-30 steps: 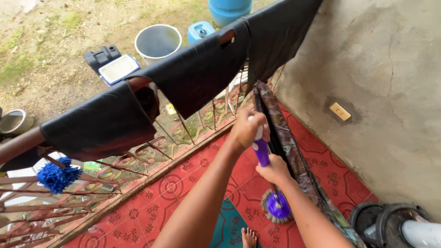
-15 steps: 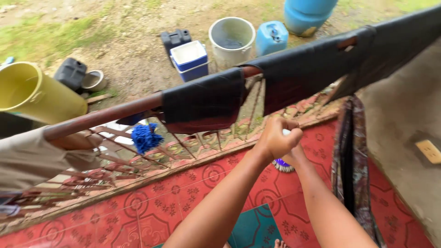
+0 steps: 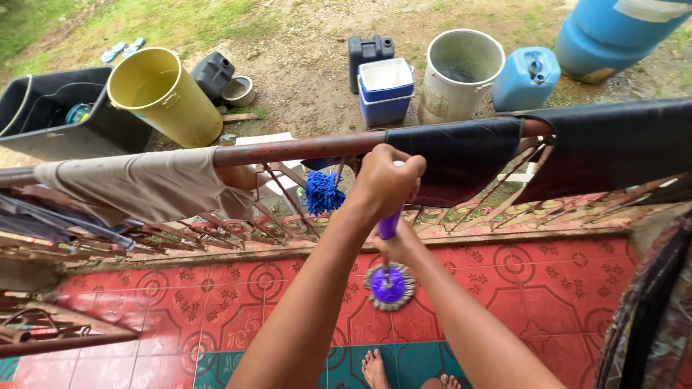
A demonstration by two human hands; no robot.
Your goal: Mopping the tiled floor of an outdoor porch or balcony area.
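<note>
My left hand (image 3: 384,182) grips the top of a purple mop handle (image 3: 389,225). Just below it my right hand (image 3: 398,247) holds the same handle. The round purple mop head (image 3: 389,286) with a pale fringe rests on the red patterned floor tiles (image 3: 238,302). Both hands are close to a rusty railing (image 3: 288,151). A blue fluffy mop head (image 3: 324,192) hangs on the railing bars just left of my left hand. My bare toes (image 3: 373,367) show at the bottom.
Black cloth (image 3: 461,155) and a beige cloth (image 3: 144,187) hang over the railing. Beyond it on the ground stand a yellow bin (image 3: 162,94), a black tub (image 3: 58,115), a blue-and-white cooler (image 3: 386,90), a grey bucket (image 3: 461,72), a blue jerrycan (image 3: 526,79) and a blue barrel (image 3: 613,32).
The view has swung left along the railing, away from the wall. My hands and the mop moved left with it, and the mop head now rests on the tiles nearer the blue mop head.
</note>
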